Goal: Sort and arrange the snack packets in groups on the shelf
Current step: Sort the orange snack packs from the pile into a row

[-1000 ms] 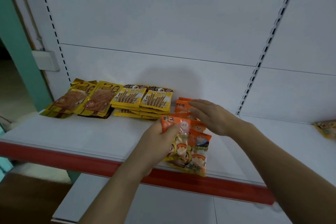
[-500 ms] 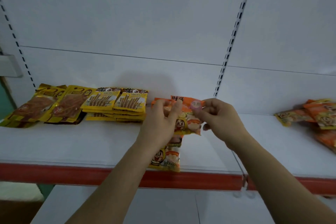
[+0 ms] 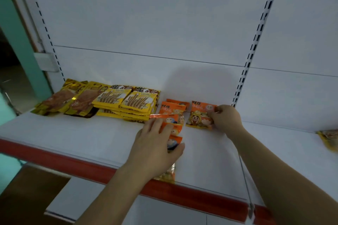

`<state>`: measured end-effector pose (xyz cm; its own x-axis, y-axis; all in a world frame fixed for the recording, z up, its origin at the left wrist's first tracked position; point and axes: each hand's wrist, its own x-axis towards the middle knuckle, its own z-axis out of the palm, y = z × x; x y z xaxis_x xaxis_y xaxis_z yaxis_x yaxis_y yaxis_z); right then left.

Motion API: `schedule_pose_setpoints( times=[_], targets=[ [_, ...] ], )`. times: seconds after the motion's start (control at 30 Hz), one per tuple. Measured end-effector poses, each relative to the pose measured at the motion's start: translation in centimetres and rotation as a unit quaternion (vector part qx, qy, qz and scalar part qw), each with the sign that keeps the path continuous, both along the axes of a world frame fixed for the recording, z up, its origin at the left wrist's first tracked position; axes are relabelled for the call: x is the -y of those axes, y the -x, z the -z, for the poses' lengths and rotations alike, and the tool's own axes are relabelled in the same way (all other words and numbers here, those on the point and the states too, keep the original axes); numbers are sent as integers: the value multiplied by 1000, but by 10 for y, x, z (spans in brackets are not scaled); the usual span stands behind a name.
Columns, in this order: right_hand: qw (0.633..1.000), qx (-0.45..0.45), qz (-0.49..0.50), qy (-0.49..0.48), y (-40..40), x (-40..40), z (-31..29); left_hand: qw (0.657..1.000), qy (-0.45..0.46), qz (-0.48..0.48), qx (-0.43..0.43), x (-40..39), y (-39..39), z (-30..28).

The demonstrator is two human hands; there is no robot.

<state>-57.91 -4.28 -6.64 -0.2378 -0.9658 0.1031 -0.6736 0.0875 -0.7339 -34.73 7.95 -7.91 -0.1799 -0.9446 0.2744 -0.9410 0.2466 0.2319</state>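
Note:
On the white shelf, a row of overlapping orange snack packets runs from the back wall toward the red front edge. My left hand lies over the row with fingers stretched out, and one packet's end peeks out below my palm. My right hand pinches the right edge of a single orange packet with a cartoon face, which lies flat just right of the row.
Stacks of yellow stick-snack packets and gold-brown packets sit at the back left. Another yellowish packet lies at the far right. A slotted upright divides the back panel, and a lower shelf shows below.
The packet both hands held up now lies on the shelf, right of the row. My left hand let go of it and dropped onto the row. The view swung left.

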Motion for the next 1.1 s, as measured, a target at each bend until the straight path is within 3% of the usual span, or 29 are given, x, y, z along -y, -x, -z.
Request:
schedule_pose_setpoints(
  times=[0.33, 0.6, 0.83, 1.1],
  targets=[
    [985, -166, -14, 52, -3, -16, -4, 999, 29, -15, 0, -3, 6, -12],
    [950, -285, 3, 128, 13, -77, -16, 997, 56, 45, 12, 1, 28, -30],
    [929, -341, 71, 126, 89, -152, -22, 990, 36, 134, -12, -12, 119, -47],
    [918, -352, 163, 84, 233, -232, -21, 969, 31, 246, -14, -41, 273, -45]
  ],
)
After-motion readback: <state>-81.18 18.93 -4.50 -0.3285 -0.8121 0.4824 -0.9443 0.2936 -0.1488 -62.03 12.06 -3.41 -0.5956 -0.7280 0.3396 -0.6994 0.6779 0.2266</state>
